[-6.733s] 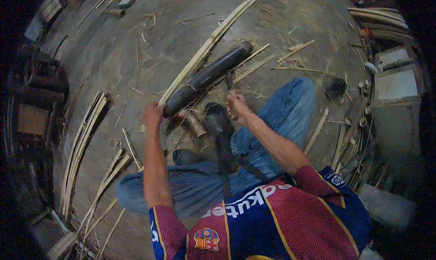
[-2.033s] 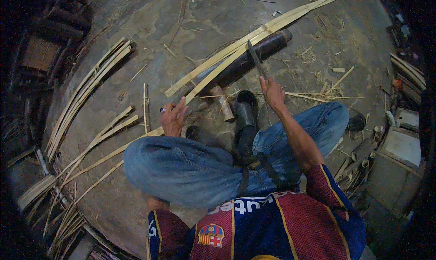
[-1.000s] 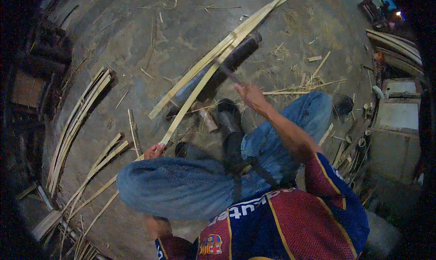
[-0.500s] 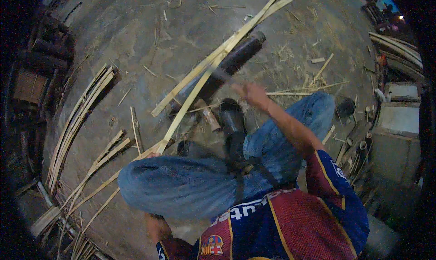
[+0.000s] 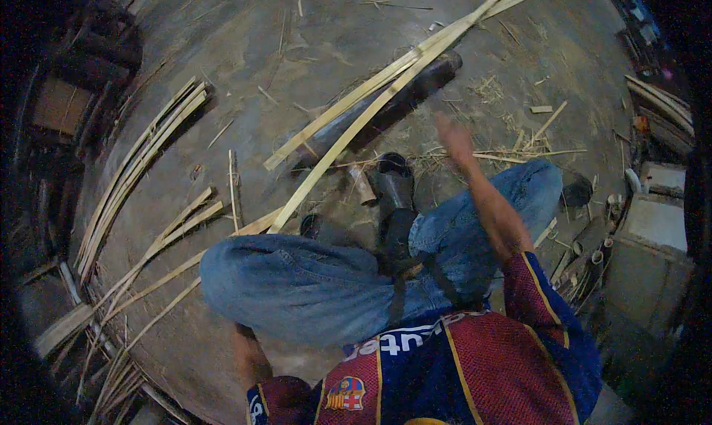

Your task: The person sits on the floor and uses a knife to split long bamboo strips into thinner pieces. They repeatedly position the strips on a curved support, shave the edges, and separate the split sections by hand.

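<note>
A long pale split-bamboo strip [image 5: 326, 170] runs from beside my left knee, up across a dark cylindrical log [image 5: 404, 102] on the floor. Another strip [image 5: 334, 125] lies beside it, and the two cross beyond the log's far end. My left forearm [image 5: 251, 357] goes under my bent left leg [image 5: 297, 284]; the leg hides that hand. To the right of the log, above the floor, my right hand [image 5: 455, 138] is smeared by motion. Its fingers and anything in them cannot be made out. A short wooden piece [image 5: 362, 185] lies between the log and my feet.
Bundled bamboo strips [image 5: 141, 169] lie on the left floor, with more loose strips [image 5: 174, 232] nearer my left knee. Thin shavings [image 5: 489, 91] are scattered right of the log. A pale box-like block [image 5: 653, 221] and cut bamboo tubes [image 5: 593, 256] stand at the right.
My right hand has moved right, away from the log and strips; a blurred grey streak beside it no longer shows. Left fingers, earlier visible at the knee, are now hidden. The view has shifted slightly.
</note>
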`<state>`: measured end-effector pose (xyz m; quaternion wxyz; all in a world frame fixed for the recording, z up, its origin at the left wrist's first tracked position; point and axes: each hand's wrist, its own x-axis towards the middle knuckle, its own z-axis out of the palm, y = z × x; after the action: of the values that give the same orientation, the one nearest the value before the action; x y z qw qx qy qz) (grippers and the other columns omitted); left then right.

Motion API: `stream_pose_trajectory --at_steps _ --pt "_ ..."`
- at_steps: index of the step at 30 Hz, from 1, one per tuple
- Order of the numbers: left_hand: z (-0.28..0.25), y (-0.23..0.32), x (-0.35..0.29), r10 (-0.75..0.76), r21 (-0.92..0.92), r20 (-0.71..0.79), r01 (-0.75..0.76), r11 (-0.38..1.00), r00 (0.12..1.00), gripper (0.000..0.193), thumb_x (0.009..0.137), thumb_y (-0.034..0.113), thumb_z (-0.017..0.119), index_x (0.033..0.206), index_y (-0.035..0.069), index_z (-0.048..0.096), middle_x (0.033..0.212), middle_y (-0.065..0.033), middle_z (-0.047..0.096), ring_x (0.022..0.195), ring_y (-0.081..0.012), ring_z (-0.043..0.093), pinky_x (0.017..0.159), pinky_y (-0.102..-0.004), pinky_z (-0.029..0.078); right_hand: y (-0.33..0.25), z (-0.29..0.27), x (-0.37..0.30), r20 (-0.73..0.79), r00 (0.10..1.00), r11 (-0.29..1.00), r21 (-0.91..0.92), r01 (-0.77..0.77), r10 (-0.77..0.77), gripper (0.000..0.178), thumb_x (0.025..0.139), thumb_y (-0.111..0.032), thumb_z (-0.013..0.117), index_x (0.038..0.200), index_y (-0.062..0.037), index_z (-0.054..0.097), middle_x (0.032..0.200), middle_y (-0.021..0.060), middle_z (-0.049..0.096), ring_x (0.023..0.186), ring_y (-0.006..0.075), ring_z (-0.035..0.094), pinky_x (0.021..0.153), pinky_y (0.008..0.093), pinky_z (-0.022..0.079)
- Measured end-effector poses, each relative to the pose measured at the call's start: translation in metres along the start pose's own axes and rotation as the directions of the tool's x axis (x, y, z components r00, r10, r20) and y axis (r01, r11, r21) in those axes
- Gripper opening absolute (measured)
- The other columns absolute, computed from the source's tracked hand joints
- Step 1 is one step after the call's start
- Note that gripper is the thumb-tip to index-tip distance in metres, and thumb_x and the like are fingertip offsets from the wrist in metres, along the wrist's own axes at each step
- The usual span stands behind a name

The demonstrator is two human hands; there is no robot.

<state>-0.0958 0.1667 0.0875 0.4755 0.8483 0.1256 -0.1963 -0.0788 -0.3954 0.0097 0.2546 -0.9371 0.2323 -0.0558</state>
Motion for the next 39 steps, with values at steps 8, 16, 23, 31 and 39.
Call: stream_pose_trajectory --at_steps 8,16,23,31,39 --pt "0.04 0.024 0.024 0.263 0.256 -0.123 -0.225 0.94 0.957 0.018 0.09 0.023 0.064 0.097 0.007 0.068 0.072 -0.0061 0.06 0.06 -0.0155 0.053 0.052 -0.0311 0.04 -0.063 -0.008 -0.017 0.085 0.991 0.991 -0.094 -0.095 0.103 0.059 0.09 -0.056 0.049 0.091 0.0015 0.062 0.076 0.0253 0.063 0.078 0.0458 0.06 0.071 0.0516 0.046" --pt "0.035 0.01 0.05 0.774 0.489 0.181 -0.739 0.464 0.606 0.026 0.087 0.02 0.068 0.111 0.01 0.066 0.085 -0.0129 0.063 0.068 -0.0244 0.058 0.059 -0.0345 0.046 -0.096 -0.001 -0.032 0.056 0.992 0.993 -0.036 -0.114 0.116 0.053 0.089 -0.05 0.055 0.084 0.002 0.06 0.075 0.0264 0.06 0.074 0.0453 0.059 0.066 0.0531 0.043" --pt "0.069 0.004 0.052 0.667 0.387 -0.016 -0.611 0.691 0.745 0.028 0.085 0.025 0.069 0.106 0.007 0.067 0.083 -0.0148 0.061 0.071 -0.0267 0.058 0.064 -0.0359 0.046 -0.069 0.024 -0.036 -0.038 0.999 1.0 -0.021 0.012 -0.013 0.055 0.089 -0.052 0.055 0.085 0.0024 0.06 0.077 0.0268 0.061 0.073 0.0436 0.06 0.066 0.0513 0.044" --pt "0.055 0.072 0.086 -0.2 0.015 0.36 0.208 0.978 0.911 0.037 0.088 0.043 0.064 0.078 0.007 0.063 0.055 0.0049 0.044 0.046 -0.0066 0.038 0.042 -0.0249 0.028 -0.143 0.031 -0.109 0.413 0.898 0.978 0.191 0.081 -0.155 0.052 0.087 -0.051 0.058 0.081 0.0002 0.059 0.073 0.0219 0.061 0.068 0.0399 0.061 0.061 0.0473 0.047" --pt "0.01 0.036 0.093 -0.253 -0.121 0.416 0.329 0.937 0.874 0.037 0.086 0.044 0.066 0.079 0.01 0.056 0.053 0.0072 0.036 0.044 -0.0049 0.031 0.042 -0.0232 0.023 -0.153 0.0 -0.092 0.502 0.863 0.998 0.061 0.027 -0.055 0.054 0.089 -0.052 0.054 0.113 -0.0045 0.061 0.092 0.0232 0.065 0.087 0.0413 0.063 0.076 0.0476 0.051"
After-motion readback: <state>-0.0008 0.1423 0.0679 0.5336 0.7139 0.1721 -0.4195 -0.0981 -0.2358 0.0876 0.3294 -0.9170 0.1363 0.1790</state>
